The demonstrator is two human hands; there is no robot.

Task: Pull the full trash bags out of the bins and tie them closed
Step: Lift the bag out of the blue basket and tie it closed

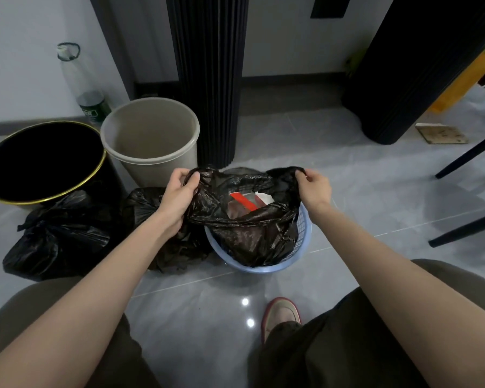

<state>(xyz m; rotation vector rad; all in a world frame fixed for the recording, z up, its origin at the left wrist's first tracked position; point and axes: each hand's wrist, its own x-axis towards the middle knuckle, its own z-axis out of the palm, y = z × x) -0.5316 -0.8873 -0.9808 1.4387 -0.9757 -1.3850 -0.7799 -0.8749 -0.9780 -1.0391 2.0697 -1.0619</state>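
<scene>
A black trash bag (252,233) sits in a blue mesh bin (303,242) on the floor in front of me. Its mouth is spread wide, and red and white rubbish shows inside. My left hand (177,197) grips the bag's left edge and my right hand (315,189) grips its right edge, both above the bin's rim. Two tied black bags lie on the floor to the left, a large one (59,236) and a second (151,205) partly hidden behind my left forearm. A beige bin (151,152) and a black bin with a gold rim (39,161) stand behind them without bags.
A plastic bottle (87,91) stands by the wall at the back left. A dark ribbed column (207,79) rises behind the bins. Black chair legs (465,155) cross the floor at the right. My shoe (280,315) is near the blue bin.
</scene>
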